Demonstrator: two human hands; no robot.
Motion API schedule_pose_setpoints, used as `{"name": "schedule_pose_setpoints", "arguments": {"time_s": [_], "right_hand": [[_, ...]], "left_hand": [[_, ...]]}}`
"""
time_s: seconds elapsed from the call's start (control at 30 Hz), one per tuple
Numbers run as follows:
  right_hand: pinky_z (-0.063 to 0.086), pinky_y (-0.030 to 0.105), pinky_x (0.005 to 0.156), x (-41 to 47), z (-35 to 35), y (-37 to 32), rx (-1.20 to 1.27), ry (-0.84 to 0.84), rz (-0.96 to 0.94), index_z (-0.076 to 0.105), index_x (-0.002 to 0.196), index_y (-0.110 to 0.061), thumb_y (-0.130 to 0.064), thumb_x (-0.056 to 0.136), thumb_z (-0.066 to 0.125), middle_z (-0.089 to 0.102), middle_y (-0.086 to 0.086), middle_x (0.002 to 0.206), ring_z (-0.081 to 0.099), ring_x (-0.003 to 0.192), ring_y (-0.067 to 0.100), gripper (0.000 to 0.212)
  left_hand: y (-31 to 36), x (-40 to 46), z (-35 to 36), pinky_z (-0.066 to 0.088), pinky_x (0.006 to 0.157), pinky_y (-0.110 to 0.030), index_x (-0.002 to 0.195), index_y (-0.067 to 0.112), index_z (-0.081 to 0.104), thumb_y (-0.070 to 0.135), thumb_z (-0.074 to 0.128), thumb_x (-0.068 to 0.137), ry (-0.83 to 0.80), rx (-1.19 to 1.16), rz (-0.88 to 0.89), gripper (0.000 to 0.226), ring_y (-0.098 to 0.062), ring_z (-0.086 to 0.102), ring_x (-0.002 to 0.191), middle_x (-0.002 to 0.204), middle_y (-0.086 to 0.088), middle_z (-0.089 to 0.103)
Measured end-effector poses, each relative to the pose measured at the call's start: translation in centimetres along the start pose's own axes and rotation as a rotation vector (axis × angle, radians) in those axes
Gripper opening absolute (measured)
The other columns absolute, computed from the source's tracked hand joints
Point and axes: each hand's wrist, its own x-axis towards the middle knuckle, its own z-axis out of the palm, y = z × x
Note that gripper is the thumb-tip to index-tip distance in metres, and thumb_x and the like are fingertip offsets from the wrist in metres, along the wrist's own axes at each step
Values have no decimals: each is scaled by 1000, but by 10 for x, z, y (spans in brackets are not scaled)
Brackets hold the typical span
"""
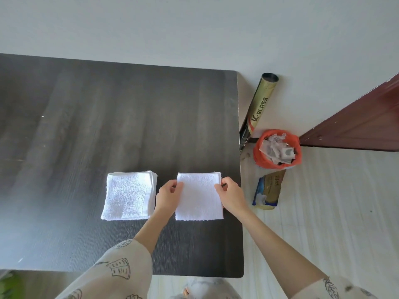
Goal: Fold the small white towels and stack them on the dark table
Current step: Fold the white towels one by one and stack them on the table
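A small white towel [199, 197] lies flat as a square near the right edge of the dark table [108, 126]. My left hand [168, 196] pinches its left edge near the far corner. On the opposite side, my right hand [230, 194] pinches the right edge. To the left of my left hand sits a stack of folded white towels [129, 196], its layered edges showing on the far right side.
On the pale floor right of the table stand an orange-lined bin [277, 148] full of paper scraps, a tall gold tube [259, 108] and a tissue packet [268, 188]. A dark red door [362, 121] is at the far right.
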Motion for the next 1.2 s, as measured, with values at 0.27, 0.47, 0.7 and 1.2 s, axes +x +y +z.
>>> {"name": "schedule_pose_setpoints", "arguments": {"time_s": [0.27, 0.47, 0.7, 1.2], "right_hand": [[38, 19, 59, -3, 5, 5, 56, 38, -14, 51, 107, -8, -26, 96, 46, 56, 2, 93, 52, 79, 11, 22], [40, 24, 82, -27, -17, 7, 169, 153, 18, 53, 120, -10, -22, 95, 49, 56, -2, 103, 51, 93, 11, 28], [46, 34, 91, -105, -49, 41, 369, 340, 64, 51, 122, -13, -26, 95, 47, 58, 3, 111, 58, 106, 23, 30], [43, 32, 72, -360, -117, 270, 836, 883, 347, 55, 99, -19, -18, 93, 53, 60, 4, 89, 58, 70, 17, 7]], "left_hand": [[4, -4, -7, 52, 87, -43, 117, 14, 54, 30, 50, 93, -18, 32, -4, 29, -23, 60, 93, 100, -4, 61], [24, -25, -21, 38, 76, -28, 129, 12, 44, 19, 49, 94, 128, 166, 215, 37, -18, 52, 89, 118, -6, 52], [66, -77, -4, 38, 80, -24, 120, 16, 52, 13, 47, 94, -5, 220, 634, 27, -12, 52, 92, 111, 2, 50], [73, -283, 247, 39, 75, -20, 117, 10, 55, 10, 48, 94, -876, 595, 951, 23, -20, 59, 93, 98, -2, 58]]}}
